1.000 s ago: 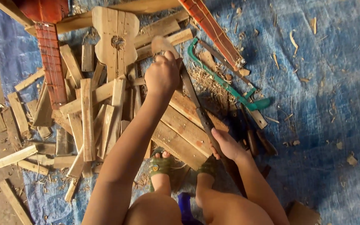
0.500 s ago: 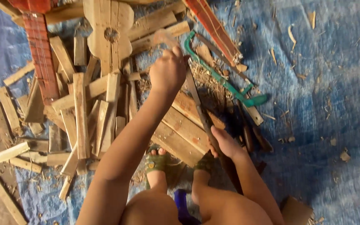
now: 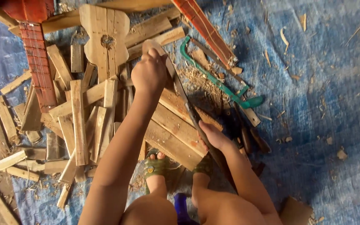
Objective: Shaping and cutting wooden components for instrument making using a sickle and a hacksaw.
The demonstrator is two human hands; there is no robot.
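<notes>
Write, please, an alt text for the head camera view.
A person's left hand and right hand grip a long, thin wooden piece over stacked planks. Around lie wood offcuts, a guitar-shaped cutout and a green hacksaw on a blue tarp.

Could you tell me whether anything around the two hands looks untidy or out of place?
Yes. Wood offcuts lie heaped at all angles beside the left hand, and shavings are strewn over the blue tarp by the green saw. The right hand grips a long blade.
</notes>
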